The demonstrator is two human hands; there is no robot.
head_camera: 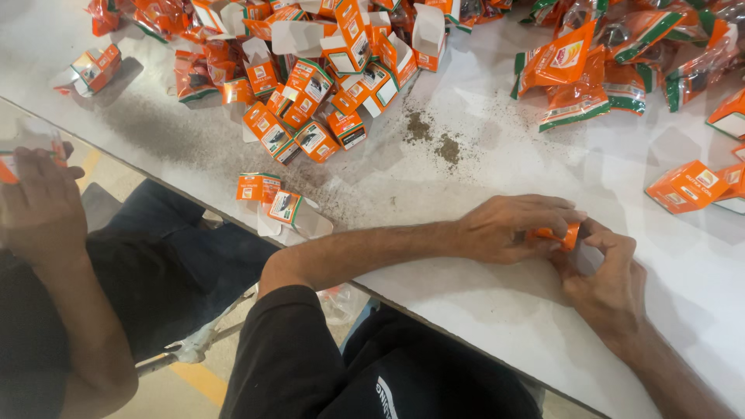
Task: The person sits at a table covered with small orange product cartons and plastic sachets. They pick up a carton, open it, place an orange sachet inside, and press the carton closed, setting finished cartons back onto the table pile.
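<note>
My left hand (508, 227) and my right hand (609, 271) meet on the white table (481, 310), both closed around one small orange carton (560, 235). Only the carton's orange edge shows between my fingers. My left forearm lies across the table's front edge. A big heap of small orange cartons (310, 85), many with their white flaps open, lies at the far left. Two loose cartons (273, 200) sit near the table edge by my left elbow.
Orange-and-green foil pouches (605, 70) are piled at the far right. Closed orange cartons (687, 186) lie at the right edge. Dark powder (434, 140) is spilled mid-table. Another person's hand (35, 202) holds a carton at the left, below the table edge.
</note>
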